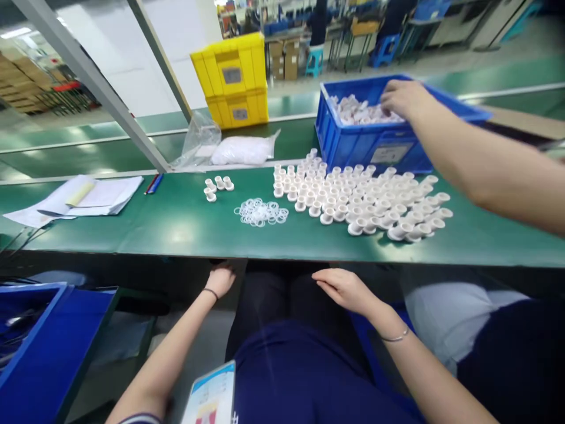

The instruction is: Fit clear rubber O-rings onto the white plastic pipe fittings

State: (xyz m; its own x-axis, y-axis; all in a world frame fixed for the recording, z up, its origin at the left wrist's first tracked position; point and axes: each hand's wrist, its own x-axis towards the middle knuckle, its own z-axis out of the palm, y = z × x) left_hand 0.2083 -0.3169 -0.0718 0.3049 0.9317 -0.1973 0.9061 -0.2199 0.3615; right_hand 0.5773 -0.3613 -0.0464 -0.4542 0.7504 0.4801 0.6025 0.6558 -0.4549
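My left hand [219, 279] is below the green table's [176, 227] front edge, fingers curled under it; what it touches is hidden. Resting on my lap, my right hand [345, 289] lies flat with fingers stretched out, holding nothing. On the table above sit many small white plastic caps [357, 200] in rows, a small heap of clear rings [260, 212], and three separate white caps [218, 186].
A co-worker's hand [404, 99] reaches from the right into a blue bin [375, 147] of white parts. Plastic bags [229, 148], yellow crates [233, 79], papers [79, 197], pens [153, 184] lie behind and left. A blue bin [39, 330] stands at lower left.
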